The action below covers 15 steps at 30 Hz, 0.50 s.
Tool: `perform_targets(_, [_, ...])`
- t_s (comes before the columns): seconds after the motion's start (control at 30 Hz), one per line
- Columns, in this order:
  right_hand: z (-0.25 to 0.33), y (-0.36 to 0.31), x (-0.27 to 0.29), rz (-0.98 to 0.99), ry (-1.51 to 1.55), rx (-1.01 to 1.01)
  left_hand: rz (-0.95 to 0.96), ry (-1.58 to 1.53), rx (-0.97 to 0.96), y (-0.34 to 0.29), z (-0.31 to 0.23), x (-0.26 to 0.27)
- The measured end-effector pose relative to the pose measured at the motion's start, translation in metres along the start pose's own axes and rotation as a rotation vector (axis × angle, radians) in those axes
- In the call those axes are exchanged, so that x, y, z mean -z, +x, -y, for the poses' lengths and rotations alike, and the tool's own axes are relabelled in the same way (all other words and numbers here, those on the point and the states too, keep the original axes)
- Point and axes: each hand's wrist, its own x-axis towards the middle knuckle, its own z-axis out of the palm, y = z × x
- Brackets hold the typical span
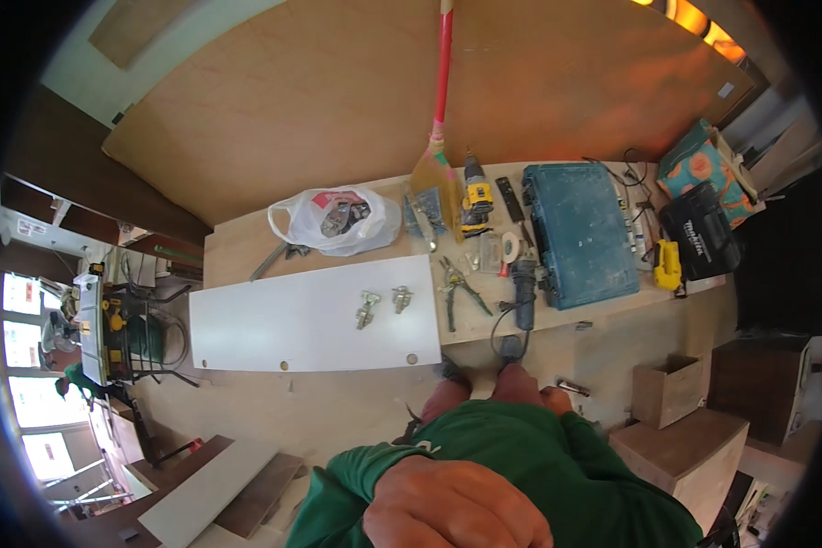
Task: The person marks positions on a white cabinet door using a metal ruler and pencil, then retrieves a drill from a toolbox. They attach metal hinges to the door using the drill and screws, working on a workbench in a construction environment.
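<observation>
A low, pale wooden worktop [233, 248] crosses the view on the floor [338, 416], with a large brown board [320, 110] leaning behind it. Read as a clock face from the middle of the view, a white plastic bag [374, 233] of metal parts sits at ten o'clock and a yellow-and-black drill [477, 196] lies between one and two, next to a broom [440, 91] with a red handle. A blue-green case [580, 237] lies between two and three, a grinder [524, 297] just beside its near left corner and green-handled snips [463, 292] to the left of that. Wooden boxes [680, 447] stand at four, loose boards [210, 493] lie between seven and eight, and a saw on a stand [114, 315] is between eight and nine, near bright windows [29, 352].

The left hand [457, 502] is raised close to the camera, back showing; its fingertips are hidden, so I cannot tell whether it is clenched. The right hand [555, 399] is low beside the thigh. A small dark-and-silver object [573, 388] shows at its two o'clock; whether it is gripped I cannot tell. A white panel [283, 320] rests on the worktop between nine and ten from the right hand, towards eleven from the left, with two metal hinge clusters [365, 310] on it.
</observation>
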Motion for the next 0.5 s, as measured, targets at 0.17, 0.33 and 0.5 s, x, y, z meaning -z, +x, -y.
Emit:
perform_targets(0.17, [0.008,0.024,0.037,-0.046,0.007,-0.037,0.114,0.119,0.026,-0.010,0.021,-0.018])
perform_targets(0.33, [-0.013,0.038,0.066,-0.027,0.023,0.022,0.468,0.355,0.174,0.026,0.042,-0.027])
perform_targets(0.5, [-0.079,0.066,0.123,-0.075,-0.109,0.279,0.450,0.305,0.305,0.016,0.105,-0.033])
